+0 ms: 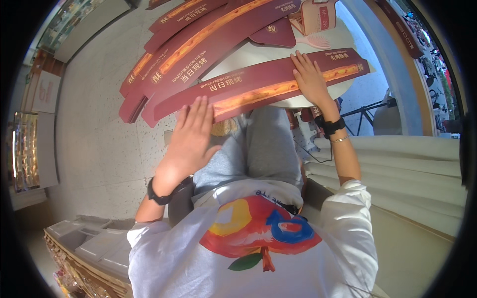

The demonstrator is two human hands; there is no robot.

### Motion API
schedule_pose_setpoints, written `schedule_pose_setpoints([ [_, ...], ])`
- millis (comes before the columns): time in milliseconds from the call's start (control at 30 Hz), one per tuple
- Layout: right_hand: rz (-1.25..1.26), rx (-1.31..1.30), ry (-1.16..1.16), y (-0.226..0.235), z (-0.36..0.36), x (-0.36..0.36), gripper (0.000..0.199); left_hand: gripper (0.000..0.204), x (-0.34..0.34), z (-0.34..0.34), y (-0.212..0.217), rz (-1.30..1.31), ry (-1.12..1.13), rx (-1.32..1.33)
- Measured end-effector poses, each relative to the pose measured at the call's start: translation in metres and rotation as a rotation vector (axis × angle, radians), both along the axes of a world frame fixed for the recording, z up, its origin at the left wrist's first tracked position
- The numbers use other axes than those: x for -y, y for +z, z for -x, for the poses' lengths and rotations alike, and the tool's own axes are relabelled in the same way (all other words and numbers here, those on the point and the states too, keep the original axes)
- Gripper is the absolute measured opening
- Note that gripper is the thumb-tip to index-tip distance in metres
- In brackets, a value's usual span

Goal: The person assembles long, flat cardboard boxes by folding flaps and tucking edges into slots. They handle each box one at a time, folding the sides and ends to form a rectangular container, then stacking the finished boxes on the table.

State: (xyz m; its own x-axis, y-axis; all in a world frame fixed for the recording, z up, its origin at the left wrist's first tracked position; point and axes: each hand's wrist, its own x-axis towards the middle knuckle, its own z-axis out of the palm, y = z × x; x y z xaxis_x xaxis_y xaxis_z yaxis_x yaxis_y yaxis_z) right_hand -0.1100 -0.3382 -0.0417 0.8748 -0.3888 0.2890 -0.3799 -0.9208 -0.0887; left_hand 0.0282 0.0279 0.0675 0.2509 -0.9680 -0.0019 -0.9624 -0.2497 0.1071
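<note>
A long maroon cardboard box (256, 89), printed with a picture of a baked pastry stick, lies across the round white table (243, 58) in front of me. Its left end reaches out past the table's edge. My left hand (191, 131) rests on its near edge left of the middle, fingers stretched out and thumb apart. Further right, my right hand (312, 82) lies flat over the box with its fingers extended. Neither hand is wrapped round it. Whether the box is folded up or still flat I cannot tell.
Several similar long maroon boxes (198, 37) overlap behind, jutting off the table to the left. A pink hairbrush (314, 41) and a small carton (318, 17) sit at the back right. Pale curtain cloth (392, 174) hangs on my right; stacked cardboard (84, 265) stands at lower left.
</note>
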Motion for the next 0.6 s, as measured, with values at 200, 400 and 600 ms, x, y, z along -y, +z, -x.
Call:
schedule_pose_setpoints([
  [200, 0.019, -0.042, -0.009, 0.01, -0.005, -0.025, 0.052, 0.062, 0.145, 0.04, -0.084, 0.508, 0.208, 0.126],
  [400, 0.013, 0.096, -0.04, -0.004, 0.0, -0.045, 0.055, 0.063, 0.195, 0.053, -0.112, 0.666, 0.235, 0.101],
  [600, 0.004, 0.045, -0.119, 0.0, 0.04, 0.06, 0.059, 0.074, 0.175, 0.04, -0.108, 0.46, 0.196, 0.057],
])
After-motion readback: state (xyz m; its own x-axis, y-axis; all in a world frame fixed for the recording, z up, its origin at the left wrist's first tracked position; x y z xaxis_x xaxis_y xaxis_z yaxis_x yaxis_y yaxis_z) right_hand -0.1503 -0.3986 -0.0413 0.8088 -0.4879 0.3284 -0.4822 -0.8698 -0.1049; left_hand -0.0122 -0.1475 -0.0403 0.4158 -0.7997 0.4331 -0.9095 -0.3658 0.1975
